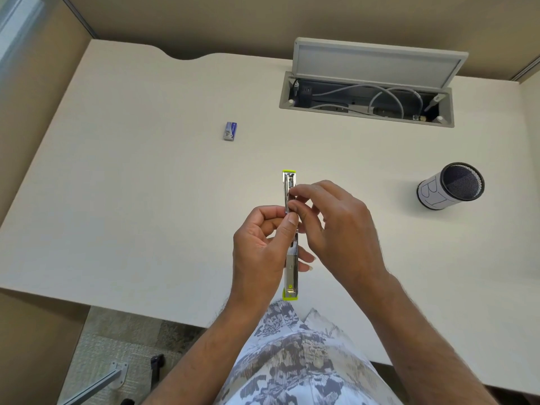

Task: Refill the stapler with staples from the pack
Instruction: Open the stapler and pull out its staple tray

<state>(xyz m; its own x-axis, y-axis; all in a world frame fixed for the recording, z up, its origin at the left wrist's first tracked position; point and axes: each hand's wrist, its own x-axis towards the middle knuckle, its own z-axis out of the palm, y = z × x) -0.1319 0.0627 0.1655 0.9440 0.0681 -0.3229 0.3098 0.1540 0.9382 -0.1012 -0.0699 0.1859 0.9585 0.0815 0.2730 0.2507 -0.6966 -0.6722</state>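
A silver stapler (291,270) with lime-green ends is swung fully open into one long line above the desk's near half. My left hand (260,255) grips it around the hinge, thumb on top. My right hand (336,226) has its fingertips pinched at the far half's metal channel (289,185); whether staples sit between those fingertips is hidden. The small blue and silver staple pack (230,131) lies on the desk, far to the upper left of both hands.
A black mesh pen cup (451,185) with a white paper label stands at the right. At the back, an open cable hatch (366,99) with its lid raised shows grey cables. The white desk (131,200) ends just below my hands.
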